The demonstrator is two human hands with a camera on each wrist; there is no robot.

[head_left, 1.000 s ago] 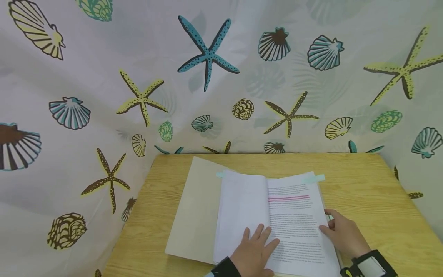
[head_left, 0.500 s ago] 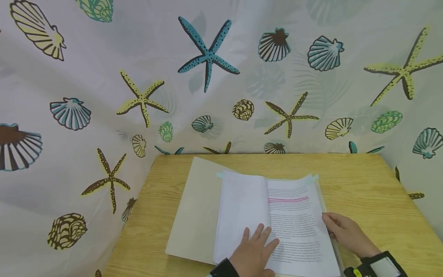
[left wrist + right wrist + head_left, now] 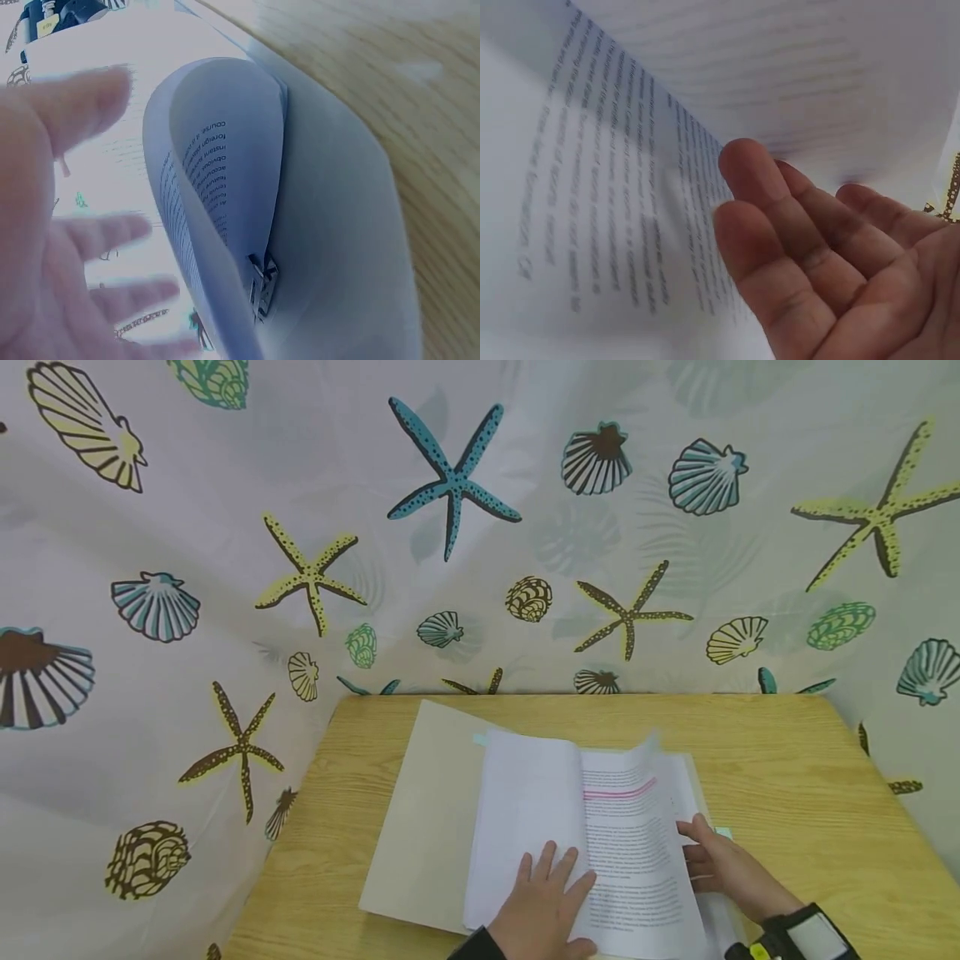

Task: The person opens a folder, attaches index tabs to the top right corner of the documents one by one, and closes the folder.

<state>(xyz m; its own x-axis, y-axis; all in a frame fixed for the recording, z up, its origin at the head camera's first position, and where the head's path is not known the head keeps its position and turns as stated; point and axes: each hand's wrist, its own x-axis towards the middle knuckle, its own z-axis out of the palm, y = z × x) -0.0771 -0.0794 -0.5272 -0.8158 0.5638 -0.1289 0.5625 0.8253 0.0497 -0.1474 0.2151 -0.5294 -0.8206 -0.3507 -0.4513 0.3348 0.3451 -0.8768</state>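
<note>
Left hand (image 3: 536, 897): grip spread wide, fingers fanned, nothing clasped; it is laid over the blank left page (image 3: 525, 793) at the gutter, index finger reaching onto the printed side. Right hand (image 3: 723, 864): grip loose, fingers extended and slightly bent, nothing pinched as far as can be seen; its fingertips are placed at the free right edge of the printed sheet (image 3: 633, 860), on the underside. Exact contact can't be confirmed from the right wrist view.

Printed sheet is bowed up along its right side, top right corner raised; a further page is exposed beneath it. Text is set upright to the wearer, two pink lines (image 3: 618, 791) drawn across near the top.

Folder (image 3: 420, 827) is laid flat on the wooden counter (image 3: 787, 760), front and centre, cover opened out to the left. Long axis is run front to back, cover's far end angled a bit right. Sheets are contained in it; a metal clip (image 3: 264, 289) is seen at the base of the curled paper. One pale blue tab (image 3: 480, 739) is stuck out at upper left, another blue tab (image 3: 723, 832) is seen beside the right hand.
</note>
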